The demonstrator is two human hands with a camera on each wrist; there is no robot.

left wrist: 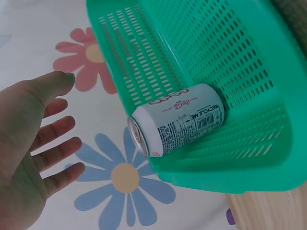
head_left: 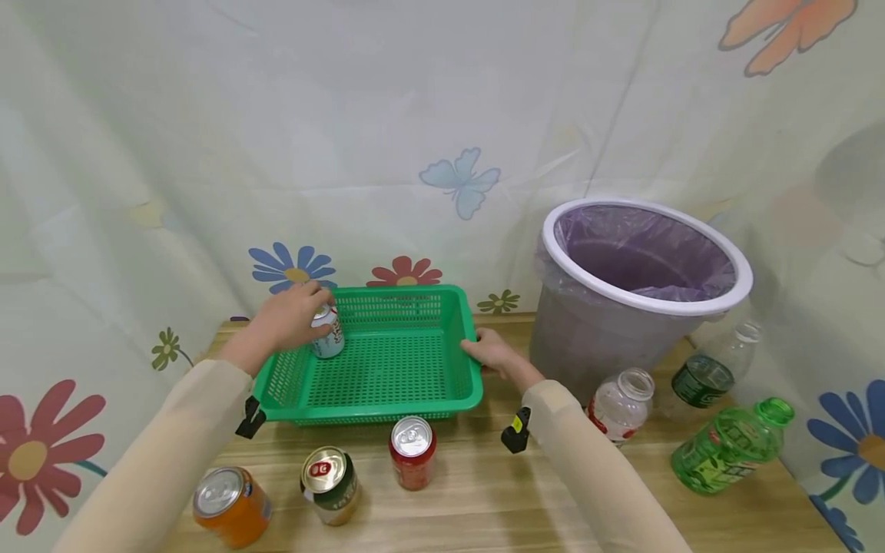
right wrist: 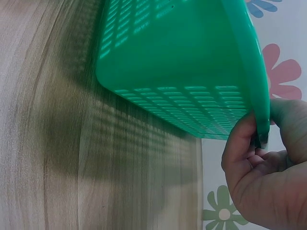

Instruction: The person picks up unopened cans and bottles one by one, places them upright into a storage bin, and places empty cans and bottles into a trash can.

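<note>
One white can (head_left: 330, 346), a smooth metal cylinder with printed lettering, stands upright at the left end of a green basket (head_left: 376, 415), whose moulded plastic walls and floor are pierced by rows of small slots. Just beside the can, the left hand (head_left: 293, 313) has its fingers spread and lightly bent, with a gap between them and the metal in the left wrist view. The right hand (head_left: 494, 351) pinches the basket's rounded right rim between thumb and bent fingers. Nearer on the wood-grained tabletop (head_left: 484, 484) stand an orange can (head_left: 238, 511), a dark green can (head_left: 335, 491) with a gold top and a red can (head_left: 413, 457). To the right are a round bin (head_left: 581, 338) with a crinkled purple liner (head_left: 615, 261), two clear bottles (head_left: 622, 407) and a translucent green bottle (head_left: 733, 445).
</note>
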